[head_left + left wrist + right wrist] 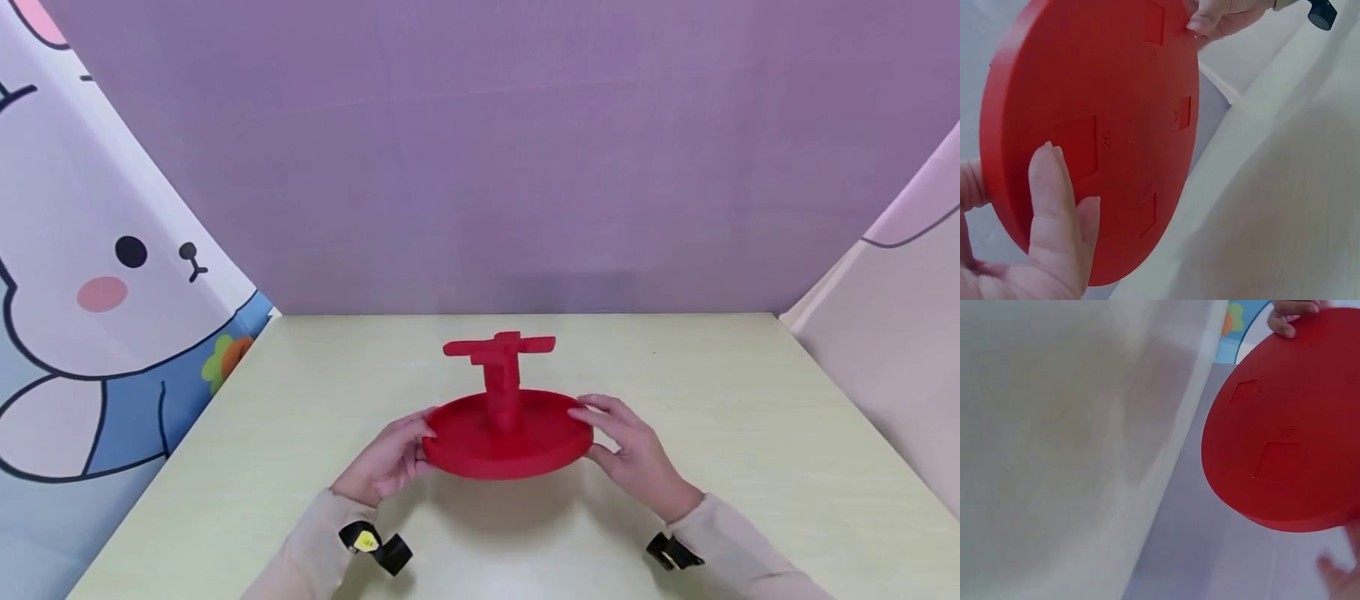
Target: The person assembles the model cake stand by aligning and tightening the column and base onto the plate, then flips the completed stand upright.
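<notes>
Both hands hold a red round base (465,433) with a raised rim, lifted over the table. From its middle rises a red post (502,387) topped by a crossbar (536,344). My left hand (393,460) grips the left edge, thumb over the rim; in the left wrist view its fingers (1054,206) lie against the underside. At the right edge my right hand (637,454) grips with fingers on the rim and thumb below. Several square recesses (1079,147) with small raised marks beside them show on the flat underside.
A pale wood-toned table (300,400) lies under the base and bears its shadow (502,508). Behind stands a purple backdrop (480,167). A cartoon-printed sheet (60,333) hangs on the left, a pale sheet (892,358) on the right.
</notes>
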{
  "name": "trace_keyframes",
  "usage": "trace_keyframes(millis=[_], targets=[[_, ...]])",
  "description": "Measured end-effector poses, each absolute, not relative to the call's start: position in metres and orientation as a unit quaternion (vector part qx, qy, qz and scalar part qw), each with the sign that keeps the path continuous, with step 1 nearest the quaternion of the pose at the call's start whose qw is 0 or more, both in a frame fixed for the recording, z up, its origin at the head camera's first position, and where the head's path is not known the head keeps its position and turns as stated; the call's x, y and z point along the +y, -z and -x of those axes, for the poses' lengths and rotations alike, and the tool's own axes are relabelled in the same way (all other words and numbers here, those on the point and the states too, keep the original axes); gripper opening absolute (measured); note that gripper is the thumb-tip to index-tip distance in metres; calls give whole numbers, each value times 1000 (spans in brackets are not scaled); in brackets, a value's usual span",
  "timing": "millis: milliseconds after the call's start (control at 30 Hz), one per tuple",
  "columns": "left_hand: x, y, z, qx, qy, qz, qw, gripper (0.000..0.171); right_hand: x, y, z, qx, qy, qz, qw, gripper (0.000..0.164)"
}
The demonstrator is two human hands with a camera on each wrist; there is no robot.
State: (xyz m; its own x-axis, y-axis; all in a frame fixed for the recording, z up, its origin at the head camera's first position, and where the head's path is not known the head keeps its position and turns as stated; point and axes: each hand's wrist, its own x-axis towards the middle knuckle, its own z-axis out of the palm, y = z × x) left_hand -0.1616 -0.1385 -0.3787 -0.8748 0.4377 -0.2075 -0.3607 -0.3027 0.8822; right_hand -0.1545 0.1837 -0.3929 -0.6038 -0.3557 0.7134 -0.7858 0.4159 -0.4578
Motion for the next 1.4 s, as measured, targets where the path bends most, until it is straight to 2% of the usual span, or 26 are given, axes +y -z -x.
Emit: trace_keyframes(millis=[67,133,300,400,533,633,767,867,967,1100,1233,1400], targets=[[-139,378,162,542,-802,-33,248,39,181,393,157,-764,-387,-414,307,28],[-139,377,162,547,-798,-30,251,39,178,392,160,-745,-367,-438,344,34],[-138,378,163,600,-756,-33,258,38,178,391,164,-758,-337,-399,391,38],[-136,379,161,678,-693,-49,240,50,181,392,164,-765,-361,-367,387,40],[-135,382,159,775,-606,-72,163,59,185,398,160,-765,-452,-308,339,30],[-135,389,159,790,-594,-105,111,54,185,400,156,-764,-536,-241,268,34],[-138,402,163,750,-629,-191,73,55,184,401,153,-750,-622,-149,168,37],[-137,408,165,705,-659,-257,44,62,182,402,152,-711,-681,-121,126,35],[-131,407,166,685,-664,-299,13,77,182,402,151,-646,-745,-131,106,31],[-121,401,163,711,-644,-282,-24,92,181,401,148,-572,-801,-159,78,34],[-115,397,160,728,-631,-260,-55,92,181,400,146,-563,-808,-160,63,36],[-115,391,159,722,-637,-261,-64,91,183,395,145,-621,-763,-155,86,47]])
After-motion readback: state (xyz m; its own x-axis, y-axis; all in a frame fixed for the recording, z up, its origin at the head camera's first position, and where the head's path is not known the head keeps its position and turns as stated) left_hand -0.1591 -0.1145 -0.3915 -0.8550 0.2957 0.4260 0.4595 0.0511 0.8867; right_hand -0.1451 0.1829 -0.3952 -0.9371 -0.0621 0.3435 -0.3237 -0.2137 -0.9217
